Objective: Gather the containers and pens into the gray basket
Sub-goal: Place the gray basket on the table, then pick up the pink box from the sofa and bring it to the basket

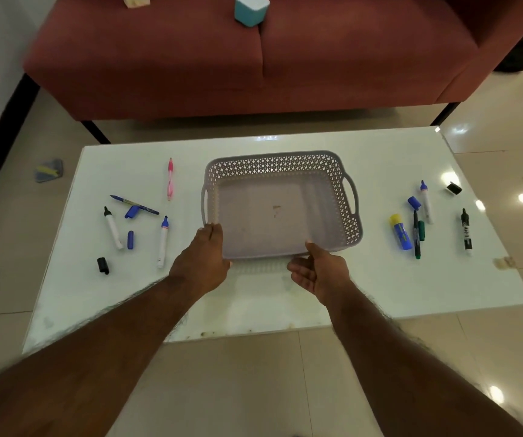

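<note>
The gray basket (332, 171) stands in the middle of the white table, nothing inside it. My left hand (205, 257) grips its near left rim, fingers curled over the edge. My right hand (317, 269) holds the near right rim, thumb on top. Left of the basket lie a pink pen (170, 178), a blue pen (134, 204), two white markers (112, 228) (162, 241) and loose caps (103, 265). Right of it lie a blue and yellow glue stick (400, 231), a green marker (417, 234), a white marker (426, 201) and a black marker (466, 228).
The white table (285, 298) has its near edge just behind my wrists. A red sofa (254, 58) stands beyond the table, with a teal and white box (250, 9) on it. A small black cap (453, 188) lies at the far right.
</note>
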Demonstrator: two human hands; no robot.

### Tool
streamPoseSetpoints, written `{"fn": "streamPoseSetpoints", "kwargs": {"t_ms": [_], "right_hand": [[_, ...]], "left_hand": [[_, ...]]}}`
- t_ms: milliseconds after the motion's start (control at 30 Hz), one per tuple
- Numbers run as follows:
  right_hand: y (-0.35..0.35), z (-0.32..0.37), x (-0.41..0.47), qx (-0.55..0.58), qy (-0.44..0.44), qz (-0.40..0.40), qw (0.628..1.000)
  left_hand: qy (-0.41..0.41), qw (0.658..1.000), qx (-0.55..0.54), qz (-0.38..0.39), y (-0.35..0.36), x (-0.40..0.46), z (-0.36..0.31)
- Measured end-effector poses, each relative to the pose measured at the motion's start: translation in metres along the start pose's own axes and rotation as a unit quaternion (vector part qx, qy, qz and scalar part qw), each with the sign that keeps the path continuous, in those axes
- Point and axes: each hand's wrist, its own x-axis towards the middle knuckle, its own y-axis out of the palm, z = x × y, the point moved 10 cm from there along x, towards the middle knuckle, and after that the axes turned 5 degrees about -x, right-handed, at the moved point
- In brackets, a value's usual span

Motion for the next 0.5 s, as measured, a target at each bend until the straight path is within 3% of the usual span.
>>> {"fn": "streamPoseSetpoints", "kwargs": {"t_ms": [167, 300, 500], "right_hand": [[-0.016, 0.003, -0.015, -0.126, -0.057, -0.085, 0.987], [-0.016, 0.038, -0.048, -0.326, -0.192, -0.152, 0.913], [0.021, 0.081, -0.129, -0.425, -0.301, -0.08, 0.85]], "left_hand": [[0.015, 0.998, 0.05, -0.027, -0.014, -0.013, -0.006], [0.037, 0.992, 0.086, -0.09, -0.043, -0.041, -0.016], [0.042, 0.983, 0.079, -0.158, -0.117, -0.114, -0.024]]}}
